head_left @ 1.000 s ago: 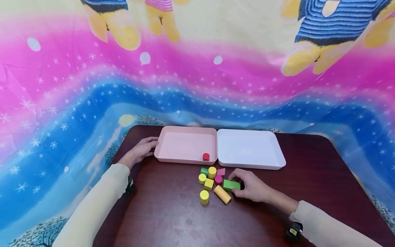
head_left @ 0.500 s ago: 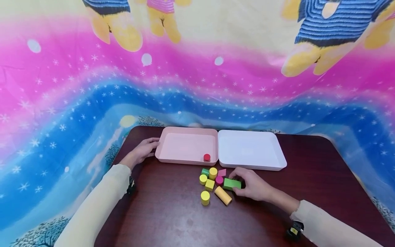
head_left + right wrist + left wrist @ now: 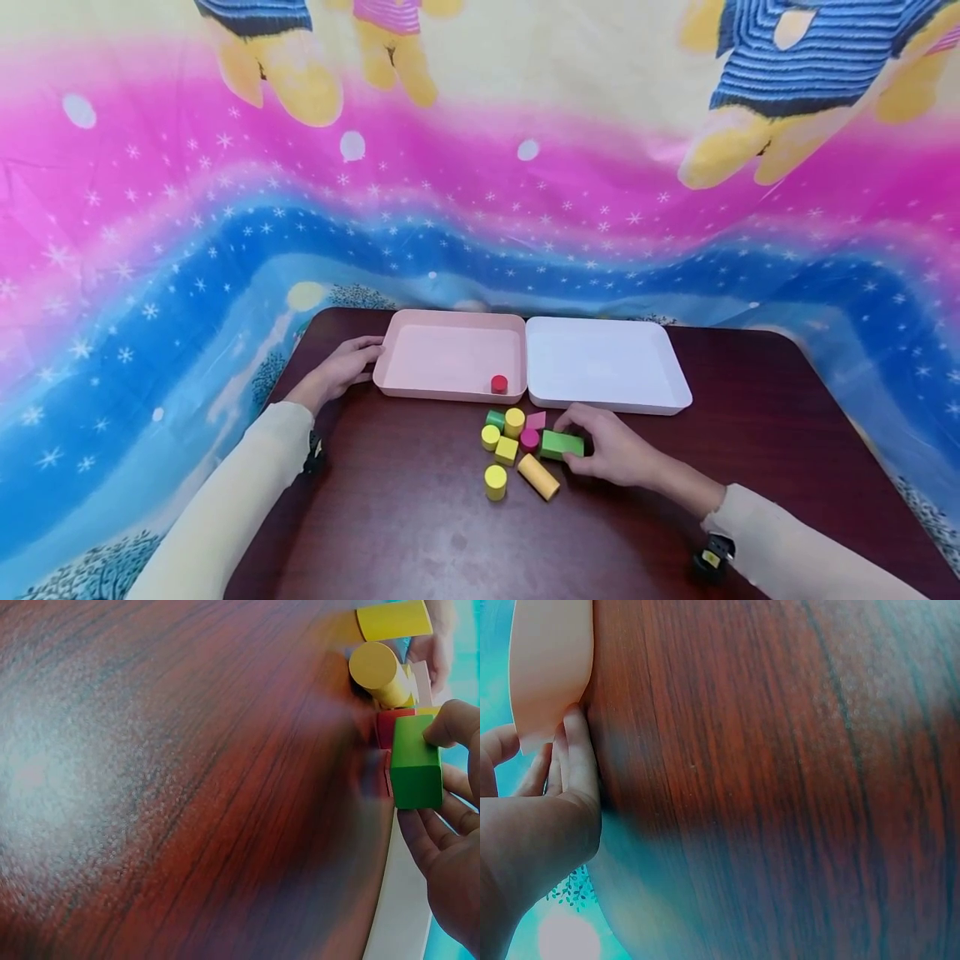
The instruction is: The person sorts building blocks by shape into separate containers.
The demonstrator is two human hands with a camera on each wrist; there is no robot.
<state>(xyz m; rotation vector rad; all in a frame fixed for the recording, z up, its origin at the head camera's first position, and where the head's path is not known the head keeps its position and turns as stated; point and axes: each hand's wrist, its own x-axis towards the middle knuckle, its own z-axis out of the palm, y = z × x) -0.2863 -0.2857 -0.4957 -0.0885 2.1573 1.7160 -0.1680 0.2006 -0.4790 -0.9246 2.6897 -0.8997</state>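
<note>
My right hand point(image 3: 611, 447) holds a green rectangular block point(image 3: 561, 446) between thumb and fingers, at the right side of a group of small blocks. In the right wrist view the block's green end point(image 3: 417, 761) faces the camera. Far left, my left hand point(image 3: 343, 367) has its fingers extended against the left end of a pink tray point(image 3: 386, 371); the left wrist view shows the fingertips right at the tray's wall point(image 3: 551, 667). A red cylinder point(image 3: 498, 384) lies inside this tray, near its front right corner.
A white tray point(image 3: 611, 367) stands right beside the pink one. In front are several yellow pieces, including a cylinder point(image 3: 495, 482) and a cube point(image 3: 506, 451), plus an orange cylinder point(image 3: 538, 477), a magenta cylinder point(image 3: 529, 440), a pink block point(image 3: 536, 420) and a dark green block point(image 3: 496, 419).
Both hands keep their places, the right one on the green block and the left one at the pink tray. Only the head view has shifted very slightly.
</note>
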